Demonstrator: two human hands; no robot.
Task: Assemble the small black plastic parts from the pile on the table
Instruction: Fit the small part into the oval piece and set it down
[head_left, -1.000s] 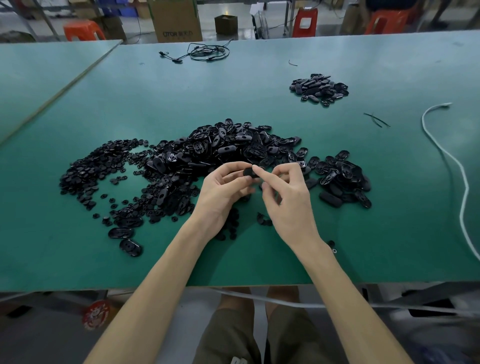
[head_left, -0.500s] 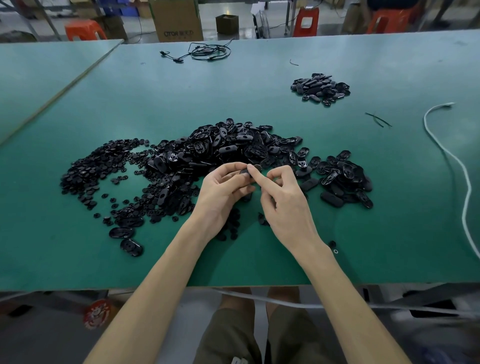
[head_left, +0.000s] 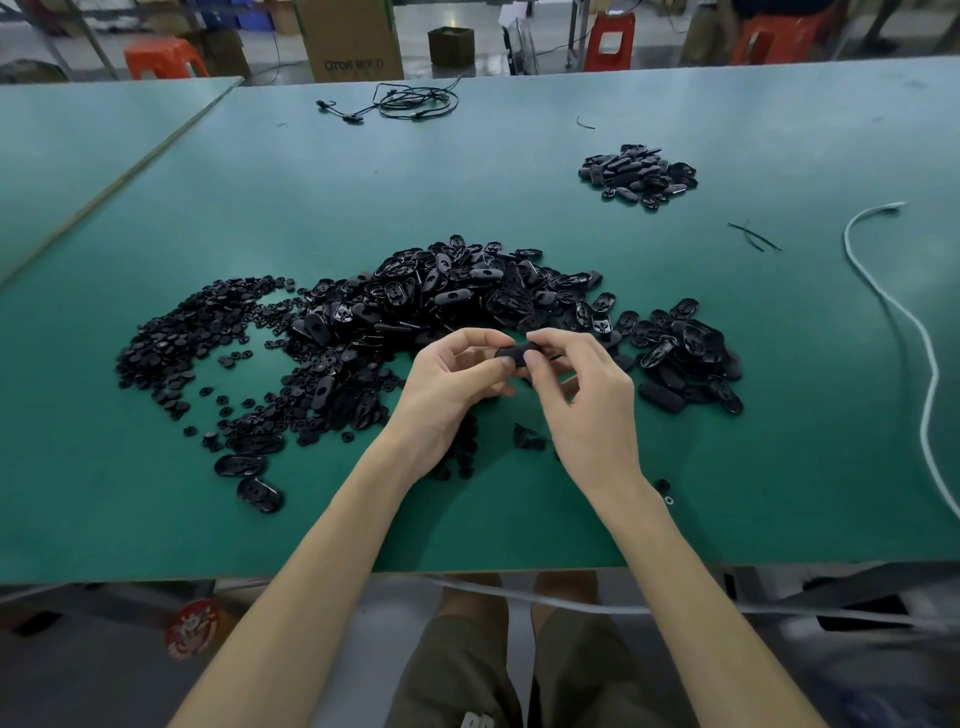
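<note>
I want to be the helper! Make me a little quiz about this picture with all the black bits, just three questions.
1. True or false: the left hand and the right hand both pinch one small black part.
2. Where does the smaller pile of black parts lie? A) farther away than the big pile and to its right; B) on the floor; C) inside a cardboard box.
3. Fill in the colour: the white cord lies on the ___ table.
Key: 1 true; 2 A; 3 green.
</note>
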